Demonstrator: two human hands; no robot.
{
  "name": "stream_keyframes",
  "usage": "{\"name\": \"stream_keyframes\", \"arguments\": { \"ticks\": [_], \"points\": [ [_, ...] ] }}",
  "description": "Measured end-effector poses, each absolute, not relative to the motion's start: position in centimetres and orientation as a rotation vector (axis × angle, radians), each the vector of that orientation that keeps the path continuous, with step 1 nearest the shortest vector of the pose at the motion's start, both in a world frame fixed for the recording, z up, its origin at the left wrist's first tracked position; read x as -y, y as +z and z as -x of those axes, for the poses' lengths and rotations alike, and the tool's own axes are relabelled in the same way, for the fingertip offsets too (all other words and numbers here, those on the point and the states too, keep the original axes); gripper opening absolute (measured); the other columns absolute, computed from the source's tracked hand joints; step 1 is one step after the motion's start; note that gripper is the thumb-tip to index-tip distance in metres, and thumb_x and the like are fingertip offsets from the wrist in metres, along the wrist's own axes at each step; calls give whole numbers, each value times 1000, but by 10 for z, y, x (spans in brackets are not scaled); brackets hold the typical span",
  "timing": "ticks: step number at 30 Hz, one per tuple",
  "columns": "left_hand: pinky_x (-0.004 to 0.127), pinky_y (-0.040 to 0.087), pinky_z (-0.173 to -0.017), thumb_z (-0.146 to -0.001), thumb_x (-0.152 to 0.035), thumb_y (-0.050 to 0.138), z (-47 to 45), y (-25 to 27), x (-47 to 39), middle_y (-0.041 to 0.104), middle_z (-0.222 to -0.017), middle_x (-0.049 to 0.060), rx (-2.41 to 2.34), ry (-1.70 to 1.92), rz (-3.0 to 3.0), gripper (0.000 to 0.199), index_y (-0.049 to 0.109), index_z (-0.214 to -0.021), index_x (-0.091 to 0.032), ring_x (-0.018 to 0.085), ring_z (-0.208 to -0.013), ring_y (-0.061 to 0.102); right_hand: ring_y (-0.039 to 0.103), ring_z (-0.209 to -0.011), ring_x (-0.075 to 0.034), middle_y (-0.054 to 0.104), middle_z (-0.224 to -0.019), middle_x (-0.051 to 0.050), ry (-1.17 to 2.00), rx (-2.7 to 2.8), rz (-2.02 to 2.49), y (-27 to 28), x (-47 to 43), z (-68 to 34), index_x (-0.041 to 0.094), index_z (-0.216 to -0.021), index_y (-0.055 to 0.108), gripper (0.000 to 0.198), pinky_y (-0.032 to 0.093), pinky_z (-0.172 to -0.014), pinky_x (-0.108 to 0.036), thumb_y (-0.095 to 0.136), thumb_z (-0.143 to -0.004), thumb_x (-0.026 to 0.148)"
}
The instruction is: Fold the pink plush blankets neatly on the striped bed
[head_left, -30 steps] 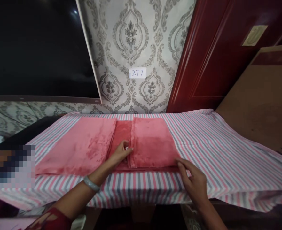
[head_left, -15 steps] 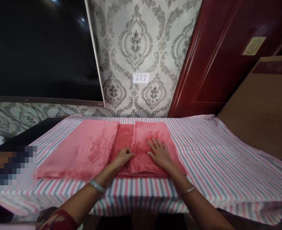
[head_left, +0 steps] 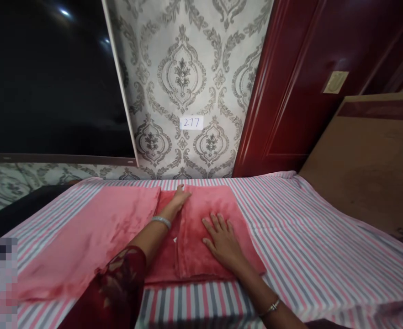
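Note:
A pink plush blanket [head_left: 85, 246] lies on a striped cloth [head_left: 290, 246], its left and right sides folded inward. Between the folded sides a darker red-pink strip shows, with a small white tag. My left hand [head_left: 180, 197] is at the far end of the right-hand fold [head_left: 204, 201], its fingers closed at the inner edge; some fingertips are hidden. My right hand [head_left: 225, 244] lies flat on top of that fold with its fingers spread.
Behind the table stands a patterned wall with a paper marked 277 [head_left: 191, 122]. A large dark screen [head_left: 50, 82] is at the left. A dark red door panel [head_left: 290, 91] and a cardboard box [head_left: 369, 169] are at the right.
My left hand has moved away from me along the fold's inner edge, from its middle to its far end. My right hand stays flat on the fold. The view has shifted slightly.

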State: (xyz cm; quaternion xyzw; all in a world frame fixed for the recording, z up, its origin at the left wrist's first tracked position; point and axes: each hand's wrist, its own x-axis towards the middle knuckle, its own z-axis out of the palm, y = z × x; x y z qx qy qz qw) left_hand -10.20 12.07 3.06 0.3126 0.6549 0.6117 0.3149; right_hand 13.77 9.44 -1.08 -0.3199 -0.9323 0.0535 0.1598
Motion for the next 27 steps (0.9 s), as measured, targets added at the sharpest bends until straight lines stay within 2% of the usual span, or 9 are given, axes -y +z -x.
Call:
{"name": "stream_keyframes", "arguments": {
  "ticks": [5, 9, 11, 14, 16, 20, 23, 25, 27],
  "points": [
    [26, 52, -71, -83, -18, 64, 108, 24, -148, 71, -95, 6, -1986, 1546, -802, 56, 48, -136, -17, 18, -82, 67, 16, -152, -34, 24, -164, -8, 233, 2679, 934, -8, -96, -139, 31, -155, 36, 60, 15, -118, -61, 50, -97, 43],
    [27, 51, -86, -84, -10, 58, 113, 17, -155, 70, -115, 11, -2230, 1472, -840, 47, 52, -130, -15, 20, -103, 67, 8, -154, -30, 17, -166, -4, 326, 2745, 983, -3, -97, -138, 34, -156, 30, 62, 7, -121, -57, 46, -97, 46],
    [28, 49, -93, -84, -10, 58, 116, 16, -158, 68, -123, 11, -2322, 1412, -887, 47, 52, -131, -18, 21, -113, 64, 3, -154, -29, 13, -167, -3, 358, 2755, 988, -2, -97, -138, 35, -157, 27, 63, 4, -121, -56, 45, -98, 46],
    [31, 48, -97, -83, -14, 63, 121, 17, -161, 69, -124, 11, -2418, 1279, -967, 51, 52, -133, -20, 24, -117, 63, 1, -154, -31, 11, -167, -4, 423, 2779, 988, 2, -99, -139, 33, -158, 26, 65, 5, -121, -58, 46, -97, 45],
    [33, 49, -97, -82, -15, 65, 125, 21, -160, 69, -123, 13, -2466, 1174, -1011, 54, 52, -134, -19, 26, -116, 64, 8, -153, -33, 16, -166, -7, 498, 2845, 933, 10, -105, -142, 29, -157, 30, 69, 12, -121, -58, 54, -93, 43],
    [37, 49, -97, -85, -17, 59, 123, 38, -154, 62, -132, 22, -2564, 1006, -1079, 56, 48, -139, -11, 31, -120, 62, 39, -144, -26, 43, -155, -12, 551, 2829, 787, 41, -140, -142, 17, -150, 45, 62, 28, -120, -41, 55, -91, 34],
    [39, 38, -112, -89, -20, 52, 106, 52, -151, 49, -148, 20, -2607, 965, -1250, 59, 42, -147, -12, 29, -138, 46, 39, -144, -26, 45, -153, -15, 423, 2686, 954, 62, -175, -128, 10, -149, 45, 58, 29, -119, -39, 48, -95, 31],
    [39, 24, -120, -92, -26, 51, 91, 55, -150, 40, -157, 14, -2583, 912, -1489, 60, 39, -150, -17, 26, -147, 32, 33, -147, -28, 39, -157, -17, 342, 2629, 1128, 65, -191, -112, 7, -151, 40, 59, 27, -120, -41, 43, -97, 29],
    [43, 15, -123, -94, -37, 49, 78, 47, -147, 34, -160, 12, -2557, 698, -1764, 61, 39, -150, -17, 27, -151, 22, 27, -149, -30, 33, -160, -17, 282, 2586, 1262, 57, -197, -97, 8, -153, 36, 59, 25, -119, -46, 37, -99, 31]
  ]
}}
